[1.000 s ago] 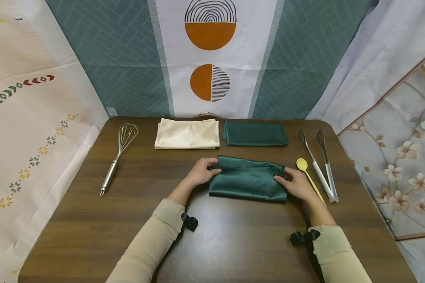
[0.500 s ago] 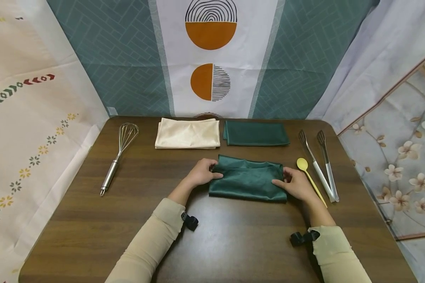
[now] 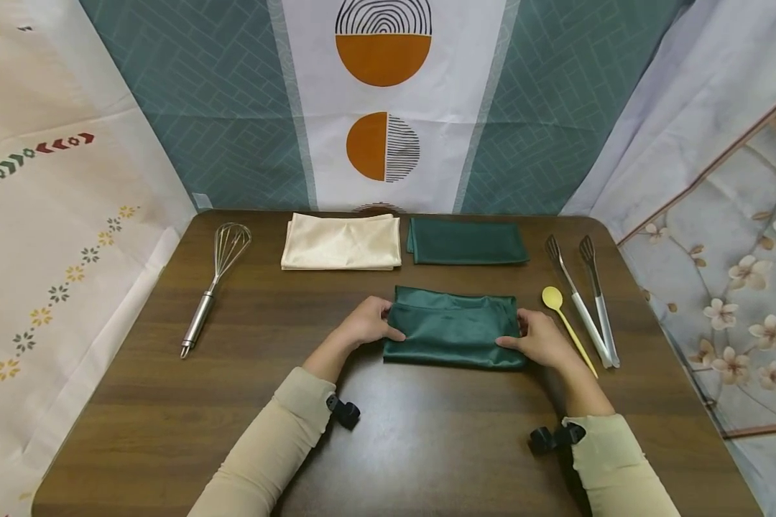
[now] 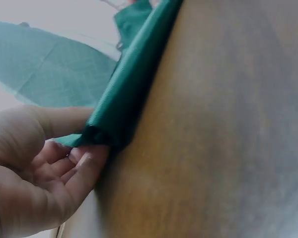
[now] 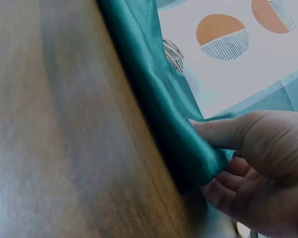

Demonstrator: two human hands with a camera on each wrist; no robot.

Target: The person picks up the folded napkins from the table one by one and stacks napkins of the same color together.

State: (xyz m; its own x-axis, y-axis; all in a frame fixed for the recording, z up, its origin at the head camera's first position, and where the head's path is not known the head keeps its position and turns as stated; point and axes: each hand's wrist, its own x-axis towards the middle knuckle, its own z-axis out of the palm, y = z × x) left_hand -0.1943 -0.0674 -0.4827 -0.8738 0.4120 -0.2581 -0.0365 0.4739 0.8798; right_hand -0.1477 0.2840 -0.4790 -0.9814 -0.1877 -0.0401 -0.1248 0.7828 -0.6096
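Note:
A shiny dark green cloth (image 3: 453,330), folded into a wide rectangle, lies at mid-table. My left hand (image 3: 366,321) pinches its left edge, thumb on top and fingers underneath. At the opposite edge my right hand (image 3: 539,339) holds the cloth the same way. In the left wrist view, the rolled-looking end of the green cloth (image 4: 124,84) sits between thumb and fingers of the left hand (image 4: 44,173). The right wrist view has the cloth's corner (image 5: 164,94) between the thumb and fingertips of the right hand (image 5: 268,168). Its underside is hidden.
Behind lie a folded cream cloth (image 3: 341,244) and a second folded green cloth (image 3: 468,242). A whisk (image 3: 213,287) is at the left. To the right are a yellow spoon (image 3: 565,323) and metal tongs (image 3: 585,305) with splayed arms. Patterned fabric hangs around the wooden table (image 3: 427,445).
Both thumbs have slid a little toward me along the cloth's side edges. The cloth's upper layer looks slightly flatter and has barely shifted.

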